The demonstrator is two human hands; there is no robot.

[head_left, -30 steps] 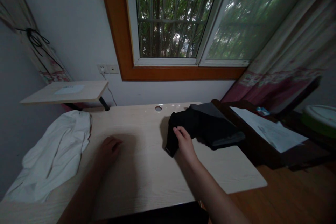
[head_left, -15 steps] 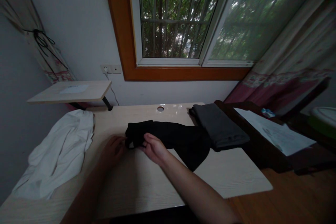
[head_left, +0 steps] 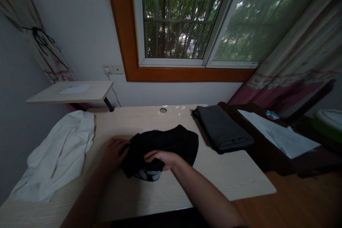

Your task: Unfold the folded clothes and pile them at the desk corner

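A black garment (head_left: 171, 140) lies bunched on the pale wooden desk (head_left: 213, 181) in front of me, its exact kind hard to tell. At its lower edge a patch of white-and-black print (head_left: 149, 174) shows. My left hand (head_left: 116, 153) grips the garment's left end, fingers curled at the cloth. Closed on a fold near the middle, my right hand (head_left: 161, 158) holds the cloth just above the printed patch. Some fingertips of both hands are hidden by the dark fabric.
A crumpled white cloth (head_left: 58, 153) lies at the left, below a small raised shelf (head_left: 72, 92). Folded dark grey clothing (head_left: 223, 128) rests at the right. Beyond it, a dark brown table (head_left: 256, 146) carries a clear sheet (head_left: 278, 133). A window (head_left: 184, 17) is ahead.
The black garment's right end has drawn in leftward, away from the grey stack, and the cloth is more bunched. My right hand has shifted nearer me and right. The printed patch now shows.
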